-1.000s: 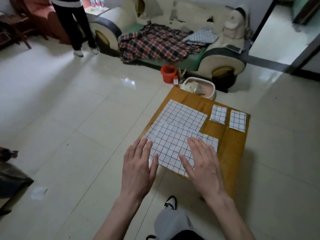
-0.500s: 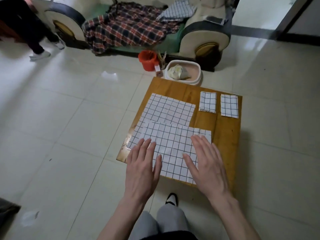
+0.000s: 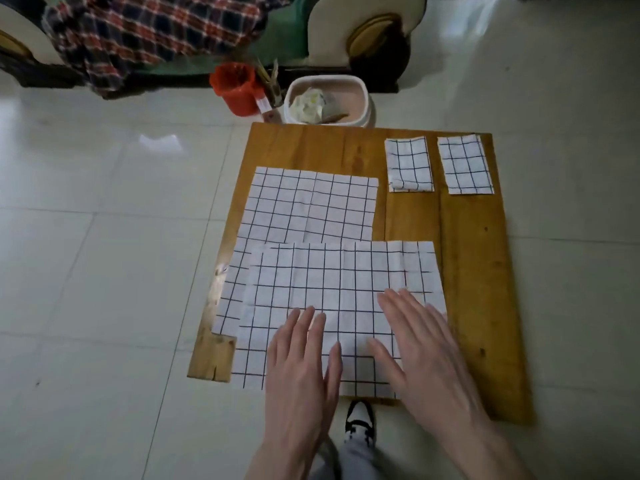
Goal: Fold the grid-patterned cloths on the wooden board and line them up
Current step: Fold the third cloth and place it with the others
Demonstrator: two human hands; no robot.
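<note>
Pale tiled floor (image 3: 104,271); at the far edge a sofa (image 3: 374,32) draped with a red and navy plaid blanket (image 3: 145,32). Wooden board (image 3: 478,289) lies flat on the tiles. Two unfolded grid-patterned cloths on its left and near part: the near cloth (image 3: 329,292) overlaps the near portion of the far cloth (image 3: 311,206), and its front edge reaches the board's near edge. Both hands lie flat on the near cloth, fingers straight and together, gripping nothing: left hand (image 3: 301,368) toward the middle, right hand (image 3: 422,355) at the cloth's right side. Far right corner of board: two small folded grid cloths side by side, apart, left one (image 3: 409,164), right one (image 3: 464,164). Just beyond the board's far edge, a white basin (image 3: 363,98) with crumpled contents, a red bucket (image 3: 235,88) beside it. A black-and-white shoe (image 3: 360,417) shows below the near edge.
</note>
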